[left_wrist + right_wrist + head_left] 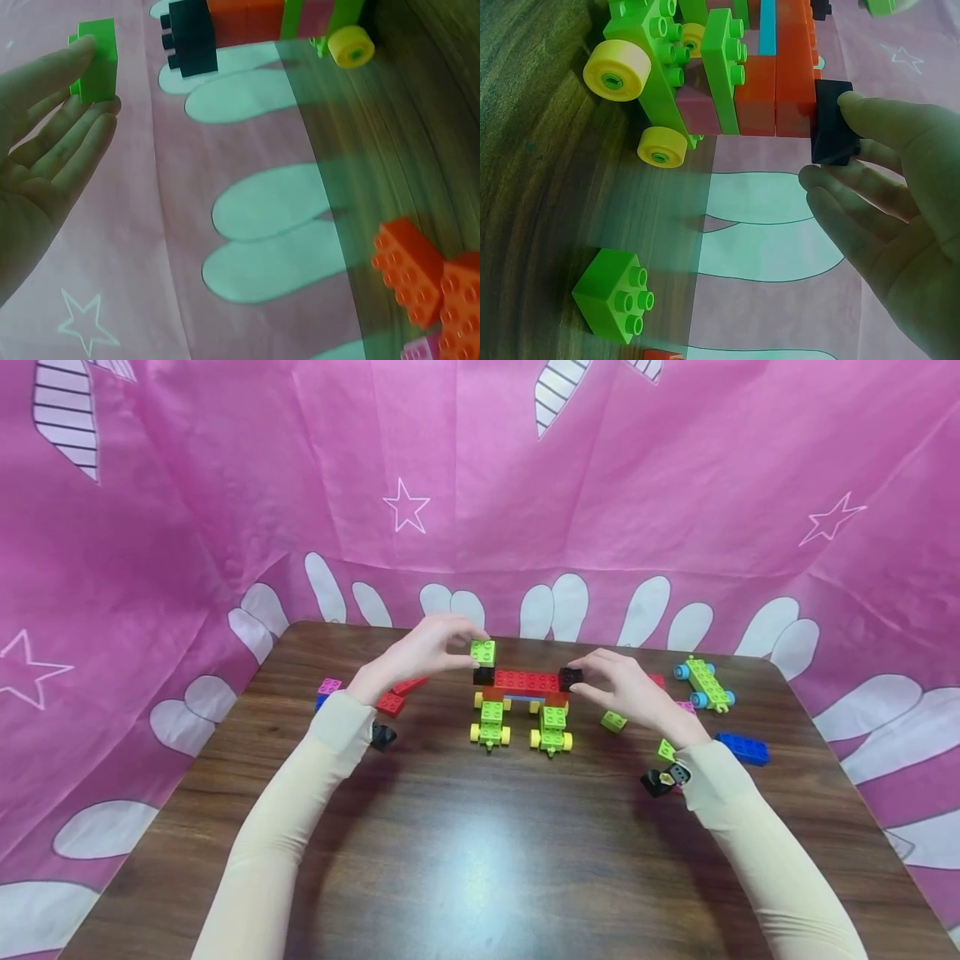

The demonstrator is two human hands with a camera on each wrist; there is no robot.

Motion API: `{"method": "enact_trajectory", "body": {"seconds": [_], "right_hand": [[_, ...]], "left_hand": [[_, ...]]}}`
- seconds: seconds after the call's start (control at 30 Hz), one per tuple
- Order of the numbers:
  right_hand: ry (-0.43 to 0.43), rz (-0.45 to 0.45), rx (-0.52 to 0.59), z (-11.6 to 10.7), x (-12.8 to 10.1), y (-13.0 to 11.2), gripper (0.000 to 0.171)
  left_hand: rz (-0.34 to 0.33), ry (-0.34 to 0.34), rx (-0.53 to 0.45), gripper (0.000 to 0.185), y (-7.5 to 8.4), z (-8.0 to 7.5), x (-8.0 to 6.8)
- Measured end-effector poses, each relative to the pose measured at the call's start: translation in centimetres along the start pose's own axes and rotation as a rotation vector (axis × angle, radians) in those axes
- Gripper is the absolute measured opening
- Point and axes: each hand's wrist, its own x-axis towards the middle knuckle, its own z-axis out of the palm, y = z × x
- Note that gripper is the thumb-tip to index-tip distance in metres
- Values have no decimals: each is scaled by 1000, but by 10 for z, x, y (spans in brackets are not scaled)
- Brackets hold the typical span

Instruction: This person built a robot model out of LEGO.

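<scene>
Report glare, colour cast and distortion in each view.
Head view: pale glare patch on the table near the camera, and wide-angle bending at the edges. Left wrist view: soft focus, the left hand washed greenish. Right wrist view: sharper, the right hand tinted green too.

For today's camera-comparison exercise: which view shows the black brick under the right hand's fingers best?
The right wrist view: the black brick fills the frame close up, pinched by the right hand against the end of the red bricks. The head view shows it small and partly covered by fingers. The left wrist view shows only the other black brick.
</scene>
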Motion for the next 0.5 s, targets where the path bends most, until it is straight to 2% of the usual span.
{"method": "enact_trajectory", "body": {"seconds": [0.2, 0.33, 0.5], "right_hand": [[-9, 7, 6, 1, 0, 0, 34], [-12, 8, 6, 1, 0, 0, 34], [-13, 9, 5, 0, -1, 0, 35]], "left_hand": [[18, -44, 31, 39, 7, 10, 15], [0, -92, -19, 39, 9, 18, 24], [21, -139, -48, 37, 10, 28, 33]]}}
